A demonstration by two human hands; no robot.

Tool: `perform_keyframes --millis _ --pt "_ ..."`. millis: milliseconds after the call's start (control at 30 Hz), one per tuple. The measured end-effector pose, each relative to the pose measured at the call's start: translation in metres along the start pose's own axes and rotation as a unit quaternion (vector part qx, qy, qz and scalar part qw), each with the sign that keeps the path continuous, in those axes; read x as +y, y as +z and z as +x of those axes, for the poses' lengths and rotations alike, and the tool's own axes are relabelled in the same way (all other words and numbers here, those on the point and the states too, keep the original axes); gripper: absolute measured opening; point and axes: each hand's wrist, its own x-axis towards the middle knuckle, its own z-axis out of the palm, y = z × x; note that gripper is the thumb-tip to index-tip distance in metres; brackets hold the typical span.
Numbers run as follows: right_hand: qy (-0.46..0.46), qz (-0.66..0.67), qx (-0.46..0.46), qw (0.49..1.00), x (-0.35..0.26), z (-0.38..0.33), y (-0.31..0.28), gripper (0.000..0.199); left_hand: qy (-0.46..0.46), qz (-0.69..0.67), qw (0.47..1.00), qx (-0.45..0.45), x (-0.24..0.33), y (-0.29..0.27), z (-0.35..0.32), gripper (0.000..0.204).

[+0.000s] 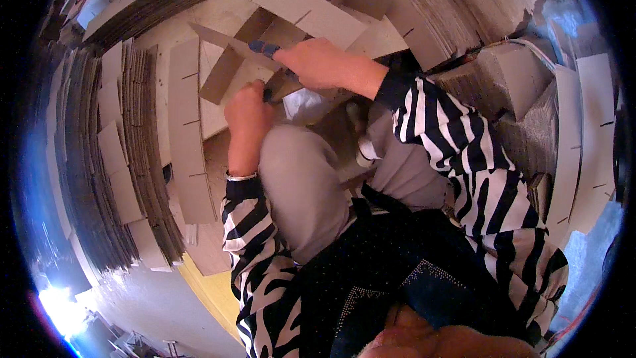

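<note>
In front of my knees is a partly interlocked cardboard divider (224, 74), made of slotted strips standing on edge and crossing each other. My right hand (319, 63) is closed over its right side, pinching a strip, with dark blue covers on the fingertips. Lower and to the left, my left hand (248, 107) is curled shut at the divider's near edge, a dark cover showing on one digit. Its fingertips are partly hidden. Just beyond lies a flat slotted cardboard strip (308, 8), and another crossed divider (361, 1) rests at the far side.
Stacks of cardboard strips (142, 152) stand on the left, with a long slotted strip (185, 126) beside them. Another stack (149, 3) lies at the far left. More cardboard bundles (523, 83) fill the right side. Something white (303, 104) lies between my knees and the divider.
</note>
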Motion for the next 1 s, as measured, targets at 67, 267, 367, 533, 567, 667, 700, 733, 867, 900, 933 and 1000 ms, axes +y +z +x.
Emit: perform_keyframes --millis 67,267,367,533,567,667,700,733,867,900,933,1000 --pt "-0.006 0.008 0.055 0.998 0.005 -0.004 0.010 0.033 0.009 0.003 1.000 0.002 -0.003 0.000 -0.001 0.016" --pt "0.010 -0.026 0.012 1.000 0.010 -0.017 0.025 0.032 0.001 0.016 1.000 -0.019 0.003 -0.002 0.001 0.014" --pt "0.010 -0.021 0.031 0.999 0.017 -0.015 0.041 0.028 0.022 -0.007 0.999 -0.027 0.008 -0.007 0.001 0.016" --pt "0.008 -0.015 -0.017 1.000 0.006 -0.012 0.008 0.039 0.001 -0.098 0.995 -0.025 0.008 -0.030 -0.007 0.030" --pt "0.025 -0.004 0.057 0.998 0.009 -0.014 -0.005 0.038 -0.019 -0.112 0.993 0.002 0.006 -0.041 -0.010 0.028" --pt "0.105 -0.033 0.210 0.971 0.054 -0.022 -0.027 0.036 -0.052 -0.099 0.990 0.085 -0.006 -0.055 -0.001 0.025" --pt "0.127 -0.057 0.227 0.964 0.068 -0.011 -0.030 0.036 -0.060 -0.025 0.991 0.118 -0.019 -0.067 0.003 0.026" --pt "0.167 -0.097 0.239 0.952 0.085 -0.007 -0.027 0.035 -0.055 0.030 0.987 0.148 -0.021 -0.063 0.016 0.027" --pt "0.201 0.014 0.205 0.958 0.113 0.005 -0.005 0.039 -0.041 0.048 0.990 0.128 -0.005 -0.047 0.079 0.030" --pt "0.198 0.039 0.205 0.958 0.119 0.008 -0.012 0.040 -0.059 0.069 0.992 0.085 -0.003 -0.042 0.093 0.030" --pt "0.198 0.065 0.203 0.957 0.126 0.008 -0.016 0.040 -0.074 0.089 0.993 0.037 -0.001 -0.031 0.104 0.030" --pt "0.145 0.142 0.265 0.943 0.127 0.003 -0.035 0.039 -0.111 0.068 0.991 -0.013 -0.020 -0.013 0.112 0.029"
